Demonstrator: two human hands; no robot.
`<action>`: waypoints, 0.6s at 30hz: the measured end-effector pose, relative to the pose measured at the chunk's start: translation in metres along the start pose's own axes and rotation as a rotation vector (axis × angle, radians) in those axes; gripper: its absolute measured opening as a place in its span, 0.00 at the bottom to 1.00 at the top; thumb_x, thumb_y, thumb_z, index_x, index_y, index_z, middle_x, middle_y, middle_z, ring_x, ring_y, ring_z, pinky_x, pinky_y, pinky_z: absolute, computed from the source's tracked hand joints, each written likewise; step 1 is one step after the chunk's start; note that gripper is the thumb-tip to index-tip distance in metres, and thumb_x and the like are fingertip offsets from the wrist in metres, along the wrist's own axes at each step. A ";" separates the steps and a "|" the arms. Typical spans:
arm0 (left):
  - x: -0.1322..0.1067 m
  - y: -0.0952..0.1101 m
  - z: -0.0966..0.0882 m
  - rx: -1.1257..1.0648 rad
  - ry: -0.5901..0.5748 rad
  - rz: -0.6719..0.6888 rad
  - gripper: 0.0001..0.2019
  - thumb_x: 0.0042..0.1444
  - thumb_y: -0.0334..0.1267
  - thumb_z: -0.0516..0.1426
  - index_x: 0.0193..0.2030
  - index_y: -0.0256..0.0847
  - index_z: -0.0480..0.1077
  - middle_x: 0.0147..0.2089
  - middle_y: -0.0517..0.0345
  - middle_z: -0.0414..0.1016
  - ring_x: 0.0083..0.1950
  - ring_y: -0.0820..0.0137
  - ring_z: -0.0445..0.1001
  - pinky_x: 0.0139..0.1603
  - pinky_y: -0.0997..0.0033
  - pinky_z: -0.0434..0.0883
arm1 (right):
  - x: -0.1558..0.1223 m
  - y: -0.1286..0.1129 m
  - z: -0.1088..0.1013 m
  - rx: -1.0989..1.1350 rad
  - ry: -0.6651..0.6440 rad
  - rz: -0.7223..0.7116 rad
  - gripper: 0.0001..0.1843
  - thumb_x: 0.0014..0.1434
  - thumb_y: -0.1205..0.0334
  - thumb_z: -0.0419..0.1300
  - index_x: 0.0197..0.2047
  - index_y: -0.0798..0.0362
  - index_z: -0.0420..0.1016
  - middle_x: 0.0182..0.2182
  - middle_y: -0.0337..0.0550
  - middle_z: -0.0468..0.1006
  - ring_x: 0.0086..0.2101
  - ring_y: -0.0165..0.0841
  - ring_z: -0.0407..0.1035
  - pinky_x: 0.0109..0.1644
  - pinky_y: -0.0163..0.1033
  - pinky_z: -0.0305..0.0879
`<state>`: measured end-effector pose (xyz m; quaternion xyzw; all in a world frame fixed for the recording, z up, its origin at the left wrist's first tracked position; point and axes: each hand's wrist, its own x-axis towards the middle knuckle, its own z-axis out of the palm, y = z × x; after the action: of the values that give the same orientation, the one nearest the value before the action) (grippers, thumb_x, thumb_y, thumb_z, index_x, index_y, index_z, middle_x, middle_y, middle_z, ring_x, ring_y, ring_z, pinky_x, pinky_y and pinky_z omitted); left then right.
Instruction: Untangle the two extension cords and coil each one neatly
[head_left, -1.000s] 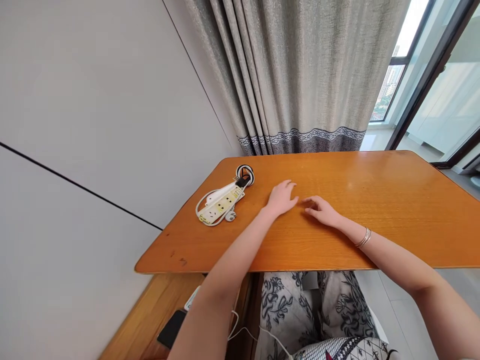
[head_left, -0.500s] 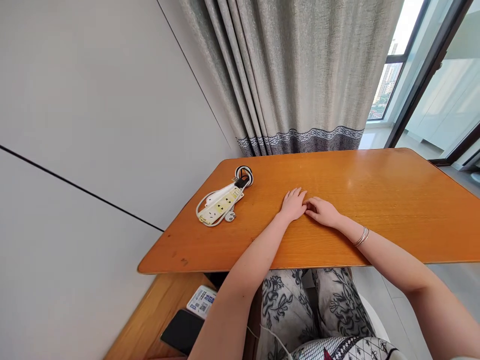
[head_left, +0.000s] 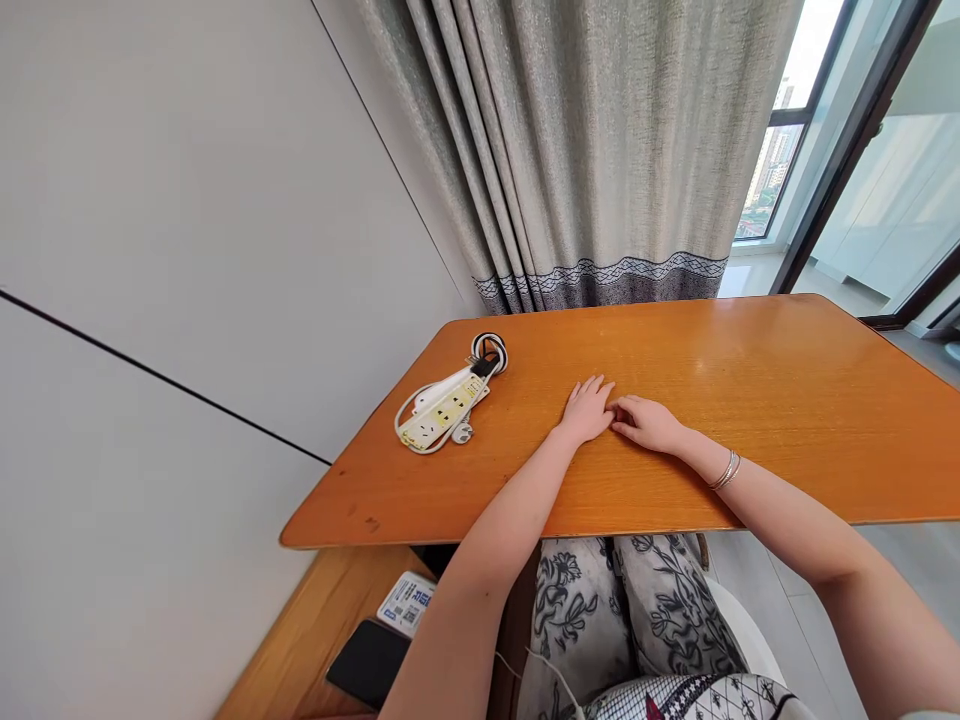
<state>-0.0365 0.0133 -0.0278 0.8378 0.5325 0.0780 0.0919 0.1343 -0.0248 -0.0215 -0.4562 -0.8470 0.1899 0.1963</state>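
Note:
My left hand (head_left: 587,410) lies palm down on the brown wooden table (head_left: 750,400), its fingers stretched out and holding nothing. Beside it my right hand (head_left: 646,423) rests with loosely bent fingers, the tips reaching the thumb side of the left hand. A gap shows between its thumb and fingers, and I see nothing held there. To the left of both hands, apart from them, is a white power strip (head_left: 444,412) with yellowish sockets. Its white cord is looped round it, and a white plug (head_left: 462,432) lies at its side. A black part (head_left: 484,366) sits at its far end.
A plain wall (head_left: 187,250) borders the table on the left, and a grey curtain (head_left: 615,150) hangs behind it. Below the table's left end, a black phone-like slab (head_left: 367,662) and a printed white card (head_left: 406,603) lie on a wooden surface (head_left: 281,640).
My legs under the table have shifted closer together. Both hands stay where they were, and the view has moved very slightly.

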 end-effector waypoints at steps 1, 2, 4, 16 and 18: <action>0.000 0.000 0.000 0.000 -0.002 -0.001 0.31 0.61 0.37 0.51 0.72 0.38 0.59 0.77 0.43 0.52 0.78 0.56 0.49 0.77 0.49 0.46 | 0.000 0.000 0.000 -0.003 -0.004 -0.004 0.17 0.63 0.65 0.60 0.56 0.54 0.73 0.42 0.48 0.79 0.41 0.37 0.73 0.48 0.42 0.66; 0.000 0.000 -0.001 0.000 -0.007 -0.002 0.31 0.61 0.36 0.51 0.72 0.38 0.59 0.77 0.42 0.52 0.78 0.56 0.49 0.77 0.50 0.46 | 0.000 -0.001 -0.001 -0.006 -0.006 -0.007 0.17 0.63 0.65 0.60 0.56 0.55 0.73 0.43 0.49 0.79 0.41 0.37 0.74 0.48 0.42 0.66; -0.001 0.001 -0.002 0.001 -0.020 -0.003 0.32 0.61 0.36 0.51 0.72 0.36 0.58 0.77 0.42 0.51 0.78 0.56 0.48 0.77 0.51 0.45 | 0.000 -0.001 -0.001 -0.015 -0.011 -0.015 0.17 0.64 0.65 0.59 0.56 0.55 0.73 0.44 0.50 0.79 0.42 0.38 0.74 0.50 0.42 0.66; -0.002 0.003 -0.007 0.019 -0.052 -0.013 0.32 0.60 0.35 0.51 0.73 0.36 0.57 0.78 0.43 0.50 0.79 0.57 0.47 0.77 0.53 0.44 | 0.000 0.000 -0.002 -0.046 -0.021 -0.048 0.17 0.64 0.64 0.60 0.56 0.55 0.72 0.43 0.48 0.78 0.43 0.37 0.73 0.50 0.41 0.67; -0.002 0.003 -0.008 0.017 -0.051 -0.014 0.32 0.60 0.35 0.51 0.73 0.36 0.57 0.78 0.42 0.49 0.79 0.57 0.46 0.77 0.53 0.44 | 0.001 0.001 -0.001 -0.047 -0.021 -0.055 0.17 0.64 0.64 0.60 0.56 0.55 0.72 0.43 0.49 0.78 0.43 0.37 0.73 0.50 0.41 0.66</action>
<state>-0.0361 0.0105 -0.0197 0.8366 0.5364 0.0514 0.0990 0.1356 -0.0234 -0.0210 -0.4351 -0.8655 0.1692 0.1816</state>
